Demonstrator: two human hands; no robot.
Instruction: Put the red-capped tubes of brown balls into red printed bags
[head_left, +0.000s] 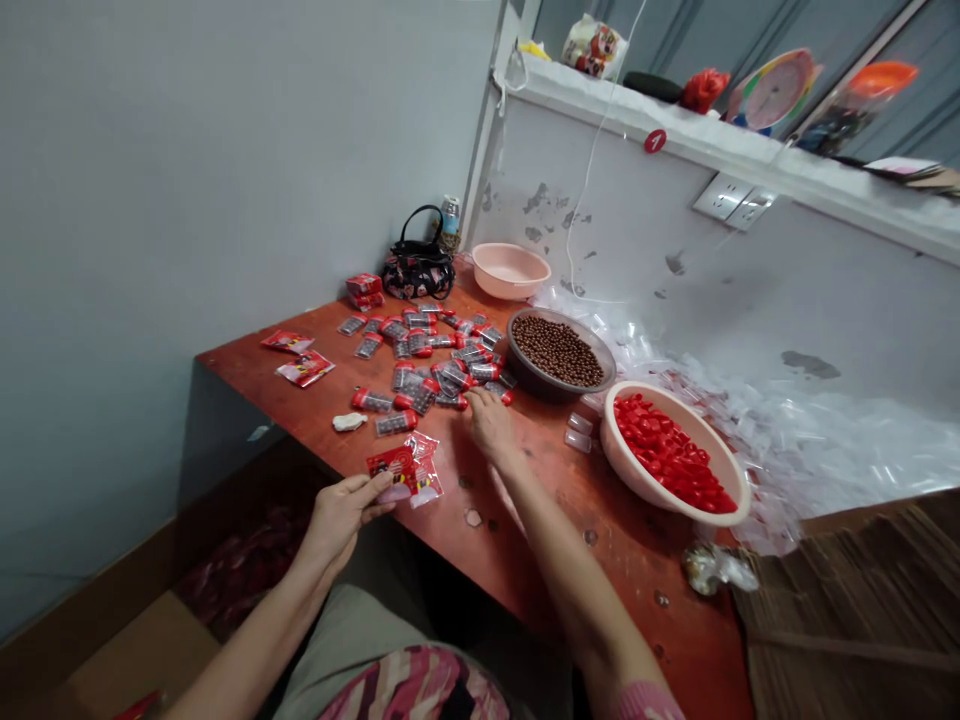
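My left hand, at the table's near edge, pinches a small red-and-clear printed packet between thumb and fingers. Beside it, more printed packets lie overlapping on the table. Reaching forward, my right hand is at the near right side of a pile of small clear containers with red caps and dark balls inside. Its fingers look slightly apart, close to a red-capped container; whether they touch it is unclear. A crumpled white piece lies left of the pile.
On the reddish table stand a bowl of brown balls, a bowl of red caps and a pink basin. Clear empty containers are heaped right. A black handbag stands behind; stacked brown cardboard is near right.
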